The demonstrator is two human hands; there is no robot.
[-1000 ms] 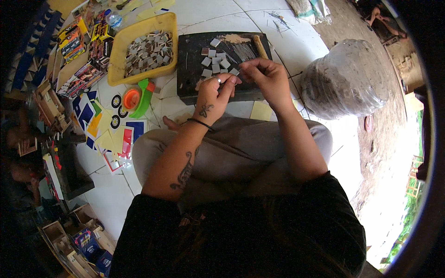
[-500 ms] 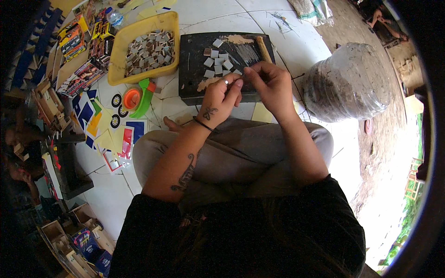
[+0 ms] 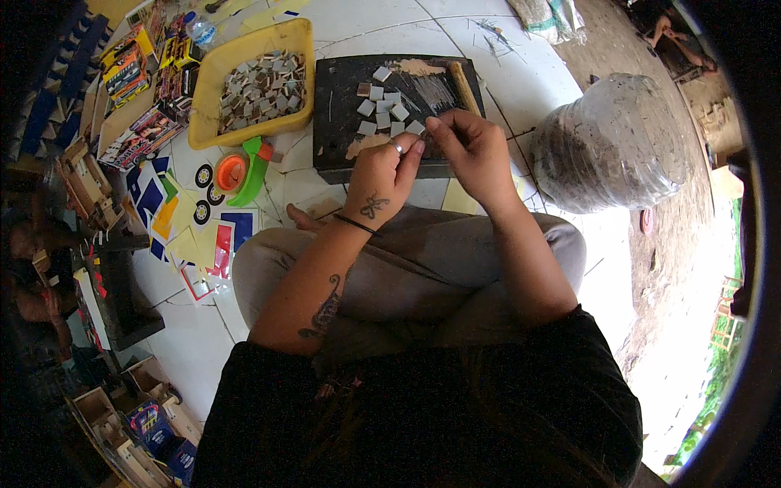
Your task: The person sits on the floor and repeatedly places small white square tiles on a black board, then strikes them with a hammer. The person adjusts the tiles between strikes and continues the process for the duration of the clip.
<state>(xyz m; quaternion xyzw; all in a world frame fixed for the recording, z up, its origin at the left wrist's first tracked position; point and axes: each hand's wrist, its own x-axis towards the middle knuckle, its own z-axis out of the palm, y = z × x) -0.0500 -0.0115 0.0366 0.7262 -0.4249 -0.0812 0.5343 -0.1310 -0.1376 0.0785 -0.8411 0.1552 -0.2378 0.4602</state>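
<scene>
Since the earliest frame, both your hands have drawn back slightly toward 6 o'clock: your left hand [image 3: 381, 177] and your right hand [image 3: 478, 154] now sit a little lower over the black board [image 3: 338, 122]. More of the square piece nearest your fingertips shows now. At 8 o'clock from your hands, a co-worker's hand has shifted with a wooden piece [image 3: 40, 260].

Count eleven square pieces [image 3: 384, 106] lying on the board, at about 11 o'clock from your fingertips: ten grey face up, one brown. Many more fill the one yellow basin [image 3: 208, 93] at 10 o'clock, too jumbled to count. At 12 o'clock lies a spread of thin metal pins [image 3: 435, 93], also too many to count, with one wooden stick [image 3: 464, 88] at 1 o'clock. You have three black wheels [image 3: 202, 212] and one green tape dispenser [image 3: 254, 179] between 8 and 9 o'clock, and one large clear plastic container [image 3: 610, 146] at 3 o'clock.

Your left fingers are curled, thumb up beside the forefinger; your right thumb and forefinger come together in a pinch just beside them. What lies between your fingertips is too small to make out, so I cannot tell what either hand holds.
</scene>
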